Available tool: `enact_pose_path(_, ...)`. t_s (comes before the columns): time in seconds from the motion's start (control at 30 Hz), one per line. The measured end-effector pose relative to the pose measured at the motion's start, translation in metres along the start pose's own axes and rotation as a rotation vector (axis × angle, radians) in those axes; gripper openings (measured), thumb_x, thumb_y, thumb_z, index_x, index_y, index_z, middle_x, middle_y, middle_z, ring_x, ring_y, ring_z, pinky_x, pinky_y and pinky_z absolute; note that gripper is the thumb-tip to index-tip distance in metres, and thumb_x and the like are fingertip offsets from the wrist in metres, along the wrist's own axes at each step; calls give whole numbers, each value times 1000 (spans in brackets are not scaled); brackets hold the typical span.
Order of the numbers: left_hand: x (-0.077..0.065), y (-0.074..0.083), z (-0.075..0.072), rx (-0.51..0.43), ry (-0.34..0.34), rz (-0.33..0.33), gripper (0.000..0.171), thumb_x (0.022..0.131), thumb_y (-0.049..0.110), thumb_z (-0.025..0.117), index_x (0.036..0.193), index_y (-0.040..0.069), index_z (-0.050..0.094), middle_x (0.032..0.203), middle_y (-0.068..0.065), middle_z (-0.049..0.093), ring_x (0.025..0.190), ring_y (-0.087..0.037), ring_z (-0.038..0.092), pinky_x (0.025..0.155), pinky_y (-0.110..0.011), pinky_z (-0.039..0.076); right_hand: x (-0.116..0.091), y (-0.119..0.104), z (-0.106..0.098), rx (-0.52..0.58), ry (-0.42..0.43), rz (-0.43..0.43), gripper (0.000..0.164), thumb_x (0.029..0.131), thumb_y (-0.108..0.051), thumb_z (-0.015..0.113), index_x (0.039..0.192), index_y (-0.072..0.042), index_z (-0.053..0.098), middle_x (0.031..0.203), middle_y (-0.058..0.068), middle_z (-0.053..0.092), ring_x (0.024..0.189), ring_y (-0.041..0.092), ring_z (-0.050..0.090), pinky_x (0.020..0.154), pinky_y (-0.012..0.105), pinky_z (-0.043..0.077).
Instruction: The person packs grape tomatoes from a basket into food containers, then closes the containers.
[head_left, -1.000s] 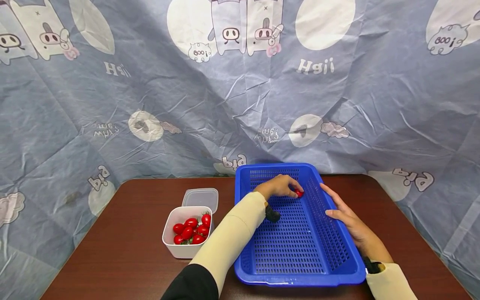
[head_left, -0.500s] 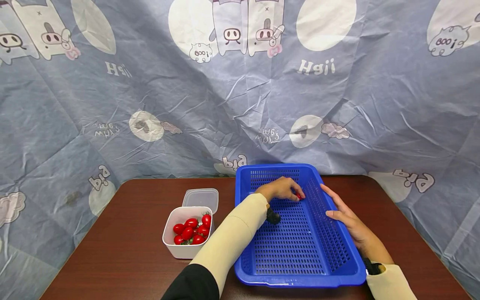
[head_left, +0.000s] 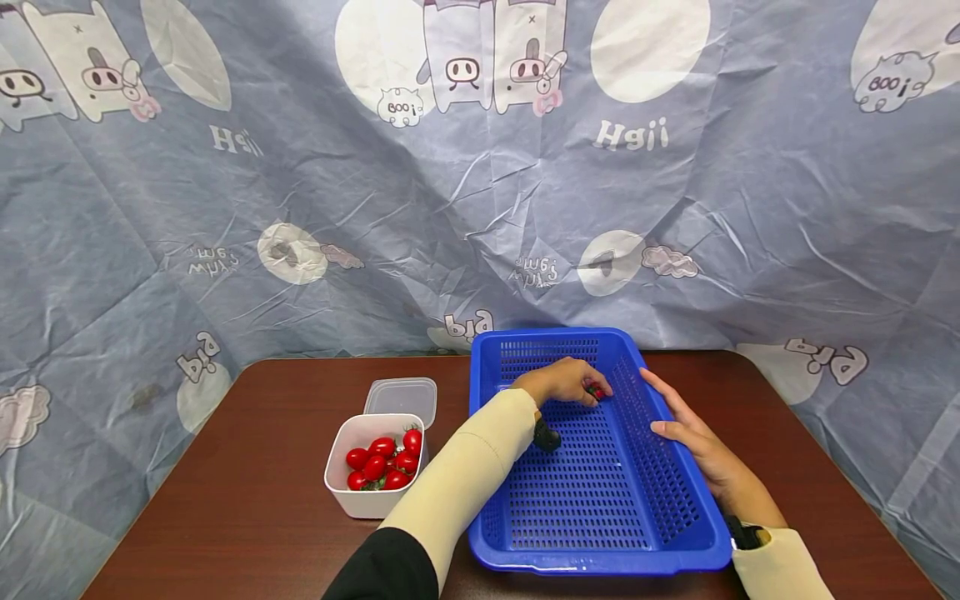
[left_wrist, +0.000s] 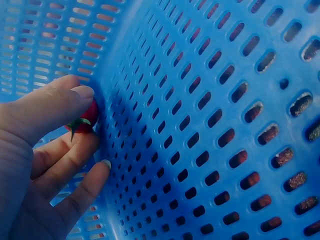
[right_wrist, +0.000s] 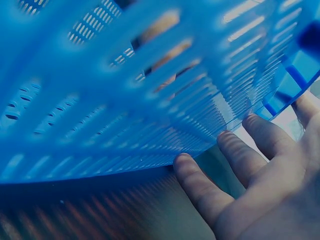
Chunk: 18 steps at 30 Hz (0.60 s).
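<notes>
In the head view, my left hand (head_left: 562, 381) is down inside the blue plastic basket (head_left: 600, 562), near its far right corner. It pinches a red cherry tomato (head_left: 597, 392) between thumb and fingers. The left wrist view shows the tomato (left_wrist: 90, 114) with its green stem top turned toward the wrist, close to the perforated wall. My right hand (head_left: 701, 446) holds the basket's right side, thumb over the rim. Its fingers (right_wrist: 240, 155) lie against the outer wall in the right wrist view.
Left of the basket stands a white square container (head_left: 367, 502) with several cherry tomatoes (head_left: 375, 467) in it. A translucent lid (head_left: 401, 398) lies behind it. All rest on a dark brown table (head_left: 255, 475), with a grey-blue printed cloth (head_left: 405, 225) hanging behind.
My left hand has shifted slightly nearer and to the right inside the basket, turning the cherry tomato so its green top shows. My right hand has stayed in place.
</notes>
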<state>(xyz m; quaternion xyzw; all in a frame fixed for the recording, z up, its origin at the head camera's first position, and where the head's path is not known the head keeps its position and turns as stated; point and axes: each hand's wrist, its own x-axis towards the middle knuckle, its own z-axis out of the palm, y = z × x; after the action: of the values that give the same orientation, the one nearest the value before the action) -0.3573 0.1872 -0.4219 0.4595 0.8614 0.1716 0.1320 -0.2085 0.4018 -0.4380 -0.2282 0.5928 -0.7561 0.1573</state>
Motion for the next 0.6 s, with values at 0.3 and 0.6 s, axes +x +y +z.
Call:
enact_pose_path(0.3, 2, 2, 1, -2, 16, 13, 17, 88, 17, 71, 103, 24, 74, 90, 14, 65, 83, -2, 53, 76, -14, 38, 0, 1, -1, -2, -3, 1, 71, 98, 1, 31, 156, -25, -1, 154, 16, 3, 127, 36, 45, 87, 64, 44)
enact_pose_path(0.6, 0, 3, -1, -40, 10, 7, 15, 88, 13, 71, 100, 21, 74, 89, 15, 65, 82, -1, 53, 74, -13, 39, 0, 0, 0, 2, -1, -3, 71, 98, 2, 31, 156, -24, -1, 154, 16, 5, 127, 36, 45, 88, 63, 44)
